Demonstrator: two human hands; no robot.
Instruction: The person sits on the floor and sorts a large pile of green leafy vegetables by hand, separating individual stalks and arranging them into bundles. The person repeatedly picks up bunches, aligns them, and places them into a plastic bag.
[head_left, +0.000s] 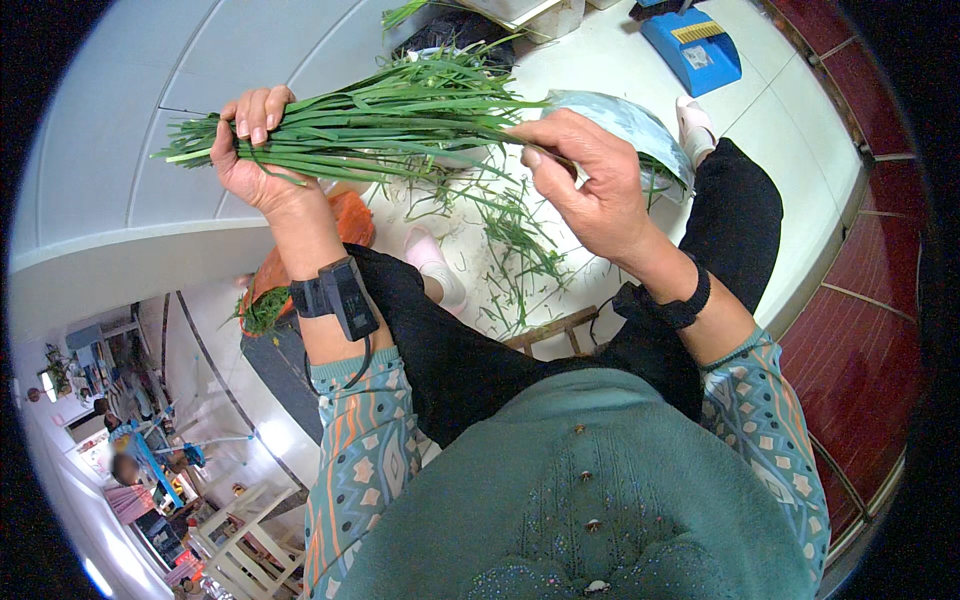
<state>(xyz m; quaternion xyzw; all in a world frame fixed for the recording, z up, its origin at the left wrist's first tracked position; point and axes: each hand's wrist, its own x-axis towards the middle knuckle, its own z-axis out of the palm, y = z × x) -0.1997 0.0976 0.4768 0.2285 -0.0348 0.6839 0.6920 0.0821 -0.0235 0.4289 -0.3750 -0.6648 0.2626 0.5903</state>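
My left hand (259, 150) grips a bundle of garlic chives (390, 120) near the cut stem ends, holding it sideways above the floor. The long green leaves point right, toward my right hand (592, 184). Thumb and bent forefinger of that hand pinch a thin, darkish leaf at the tip end of the bundle. Loose chive trimmings (517, 232) lie scattered on the pale floor tiles below. Behind the bundle, more greens are partly hidden.
A pale plastic bag (622, 112) with greens lies beyond my right hand. An orange bag (262, 296) of greens stands at left, near a black bag (457, 34) farther off. A blue dustpan (690, 52) sits at upper right. People are in the background, lower left.
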